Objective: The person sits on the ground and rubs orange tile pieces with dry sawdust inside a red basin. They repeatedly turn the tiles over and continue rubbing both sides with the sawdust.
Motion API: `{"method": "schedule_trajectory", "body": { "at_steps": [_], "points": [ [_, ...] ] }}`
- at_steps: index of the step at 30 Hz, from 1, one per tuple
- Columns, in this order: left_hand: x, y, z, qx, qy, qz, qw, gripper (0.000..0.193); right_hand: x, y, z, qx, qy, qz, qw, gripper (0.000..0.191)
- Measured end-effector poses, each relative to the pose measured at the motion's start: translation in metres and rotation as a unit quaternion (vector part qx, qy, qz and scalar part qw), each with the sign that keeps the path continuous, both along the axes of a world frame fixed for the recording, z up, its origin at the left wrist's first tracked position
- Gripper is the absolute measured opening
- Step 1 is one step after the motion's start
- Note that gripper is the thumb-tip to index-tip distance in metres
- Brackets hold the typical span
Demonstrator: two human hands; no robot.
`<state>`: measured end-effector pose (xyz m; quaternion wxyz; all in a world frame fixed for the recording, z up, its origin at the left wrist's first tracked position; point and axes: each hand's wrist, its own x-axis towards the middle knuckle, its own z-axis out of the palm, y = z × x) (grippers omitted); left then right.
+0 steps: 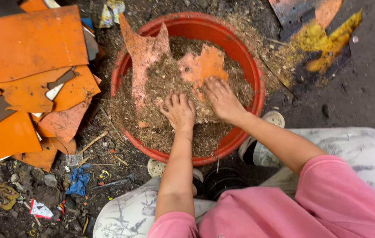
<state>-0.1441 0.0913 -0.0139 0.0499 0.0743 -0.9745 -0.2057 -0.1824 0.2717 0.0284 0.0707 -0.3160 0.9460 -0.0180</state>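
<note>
Both hands press flat and open into the brown sawdust-like fill inside one red round tub: the left hand near the tub's middle, the right hand just beside it, fingertips touching an orange leather scrap. A second, paler scrap stands against the tub's far-left rim. Left of the tub lies a pile of orange sheets; below-left, one blue crumpled rag.
</note>
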Motion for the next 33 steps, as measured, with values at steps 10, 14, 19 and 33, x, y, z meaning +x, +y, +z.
{"method": "schedule_trajectory", "body": {
  "at_steps": [10,14,19,33],
  "points": [
    [0.004,0.000,-0.001,-0.015,0.012,-0.013,1.000,0.021,-0.027,-0.004,0.006,0.124,0.016,-0.035,0.992,0.050],
    [0.007,0.004,0.001,-0.021,-0.006,-0.003,1.000,0.020,0.063,0.005,0.006,-0.018,-0.095,0.010,0.995,0.071],
    [0.015,0.005,-0.007,-0.007,0.008,-0.005,1.000,0.024,0.064,0.039,-0.001,-0.121,-0.097,-0.097,0.983,0.049],
    [0.003,-0.002,-0.003,-0.027,-0.017,-0.044,0.998,0.026,0.037,0.013,-0.028,-0.188,0.017,-0.140,0.972,0.053]
  ]
}}
